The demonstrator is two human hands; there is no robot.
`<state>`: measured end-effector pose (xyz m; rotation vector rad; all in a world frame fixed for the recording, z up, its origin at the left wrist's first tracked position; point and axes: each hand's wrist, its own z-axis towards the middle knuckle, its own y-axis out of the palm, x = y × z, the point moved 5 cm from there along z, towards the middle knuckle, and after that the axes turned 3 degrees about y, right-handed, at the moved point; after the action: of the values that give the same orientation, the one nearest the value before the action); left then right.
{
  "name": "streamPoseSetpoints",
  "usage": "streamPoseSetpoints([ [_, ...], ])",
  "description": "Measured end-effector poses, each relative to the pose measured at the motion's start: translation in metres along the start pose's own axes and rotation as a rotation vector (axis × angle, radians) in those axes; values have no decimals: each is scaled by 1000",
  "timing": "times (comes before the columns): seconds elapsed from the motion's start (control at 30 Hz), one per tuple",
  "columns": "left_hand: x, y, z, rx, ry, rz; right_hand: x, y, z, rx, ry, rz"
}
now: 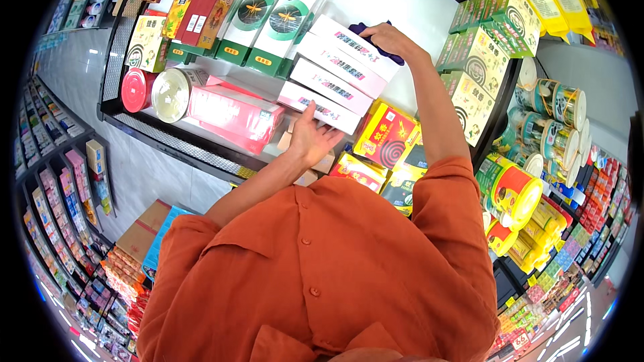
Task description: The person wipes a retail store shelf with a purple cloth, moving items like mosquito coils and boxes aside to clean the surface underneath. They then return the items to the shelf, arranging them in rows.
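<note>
My right hand (390,40) grips a bunched dark purple cloth (397,56) against the far end of several white-and-pink cartons (342,58). These long cartons lie side by side, slightly askew, on a white shelf. My left hand (309,138) is at the nearest carton (322,109), fingers spread and palm turned up; its thumb overlaps the carton's printed side, and the fingers reach its lower edge. Below and to the right are red-and-yellow mosquito coil boxes (386,133). Pink glossy packages (234,110) lie left of my left hand.
Tall white-and-green boxes (274,17) stand at the back left. Round tins (173,94) sit near the shelf's black mesh front edge (186,148). Stacked coil boxes (475,60) line the right side. Tubs (513,188) stand beyond the right frame; brown cartons (143,226) are low at left.
</note>
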<state>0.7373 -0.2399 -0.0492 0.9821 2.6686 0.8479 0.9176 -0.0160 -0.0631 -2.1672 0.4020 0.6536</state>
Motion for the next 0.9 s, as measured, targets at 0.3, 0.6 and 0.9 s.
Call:
streamPoseSetpoints([
  [0.3,-6,28,17,-134,-20,119,-6,-54,-17,-40,71,193],
  [0.6,19,128,79,-284,71,176,36,-135,54,63,-68,-84],
  [0.9,46,209,176,-309,167,169,80,-169,83,872,-243,-262],
])
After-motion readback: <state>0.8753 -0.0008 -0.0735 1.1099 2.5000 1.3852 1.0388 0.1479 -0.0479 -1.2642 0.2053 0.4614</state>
